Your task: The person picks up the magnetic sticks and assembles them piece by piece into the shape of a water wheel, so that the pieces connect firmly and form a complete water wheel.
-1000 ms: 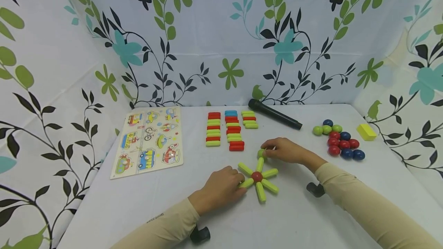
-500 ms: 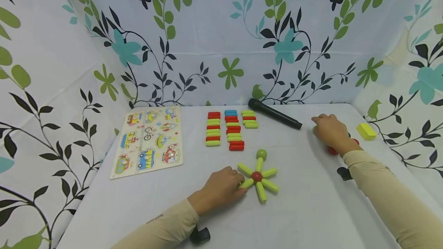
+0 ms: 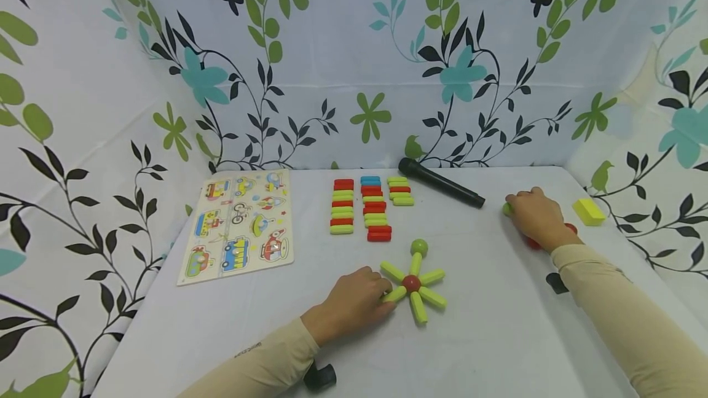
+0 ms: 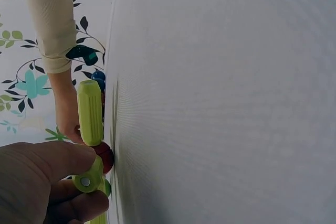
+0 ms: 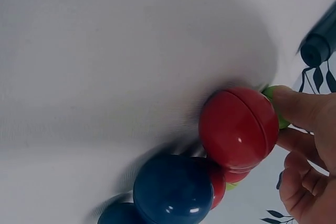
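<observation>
A star of green magnetic sticks (image 3: 426, 295) around a red ball (image 3: 411, 284) lies mid-table, with a green ball (image 3: 419, 247) at the tip of its far stick. My left hand (image 3: 354, 300) pinches the star's left stick; the left wrist view shows thumb and fingers around that stick (image 4: 88, 178), its silvery end facing the camera. At the right, my right hand (image 3: 538, 217) reaches over the pile of balls and pinches another green ball (image 5: 281, 113) between thumb and finger. Beside it sit a red ball (image 5: 239, 127) and a blue ball (image 5: 172, 190). The hand hides most of the pile in the head view.
Rows of red, green and blue sticks (image 3: 374, 204) lie toward the back. A black microphone (image 3: 442, 183) rests right of them, and a yellow block (image 3: 589, 212) stands beyond my right hand. A wooden picture puzzle board (image 3: 238, 226) lies at the left.
My right hand has let go of the green ball at the star's far tip and moved right to the ball pile, where it grips another green ball. My left hand stays on its stick.
</observation>
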Demonstrator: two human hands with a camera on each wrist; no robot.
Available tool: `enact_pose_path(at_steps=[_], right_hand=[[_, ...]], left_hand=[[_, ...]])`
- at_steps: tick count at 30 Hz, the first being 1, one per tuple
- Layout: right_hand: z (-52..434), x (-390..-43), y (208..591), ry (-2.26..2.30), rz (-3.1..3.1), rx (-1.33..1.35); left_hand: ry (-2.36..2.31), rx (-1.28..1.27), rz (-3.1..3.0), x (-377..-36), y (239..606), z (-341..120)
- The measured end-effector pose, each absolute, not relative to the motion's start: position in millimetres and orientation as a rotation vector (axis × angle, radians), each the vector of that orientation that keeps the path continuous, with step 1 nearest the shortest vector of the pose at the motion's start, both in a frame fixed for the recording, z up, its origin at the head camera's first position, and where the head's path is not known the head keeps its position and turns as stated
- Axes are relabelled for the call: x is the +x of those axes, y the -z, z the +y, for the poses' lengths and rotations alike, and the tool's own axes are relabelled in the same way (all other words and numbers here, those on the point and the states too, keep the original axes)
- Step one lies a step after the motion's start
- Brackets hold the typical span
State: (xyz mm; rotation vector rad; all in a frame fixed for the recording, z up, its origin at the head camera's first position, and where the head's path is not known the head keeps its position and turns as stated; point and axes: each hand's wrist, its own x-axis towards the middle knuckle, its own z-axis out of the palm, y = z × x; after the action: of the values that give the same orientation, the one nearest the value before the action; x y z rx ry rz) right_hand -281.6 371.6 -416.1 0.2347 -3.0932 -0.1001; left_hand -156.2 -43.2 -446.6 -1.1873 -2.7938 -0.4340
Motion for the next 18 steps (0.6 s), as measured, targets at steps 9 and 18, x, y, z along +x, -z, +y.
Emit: enact_pose_path(at_steps=[9,18], right_hand=[[371.6,-283.9,421.8,0.104,-3.057,0.285],[344.1,-274.7,413.2,-0.320,-3.109,0.264]], left_hand=[[0.438,-1.186,-2.787,-155.9,446.2,-44.0],[0.435,-1.189,-2.776,-156.3,449.5,-47.2]])
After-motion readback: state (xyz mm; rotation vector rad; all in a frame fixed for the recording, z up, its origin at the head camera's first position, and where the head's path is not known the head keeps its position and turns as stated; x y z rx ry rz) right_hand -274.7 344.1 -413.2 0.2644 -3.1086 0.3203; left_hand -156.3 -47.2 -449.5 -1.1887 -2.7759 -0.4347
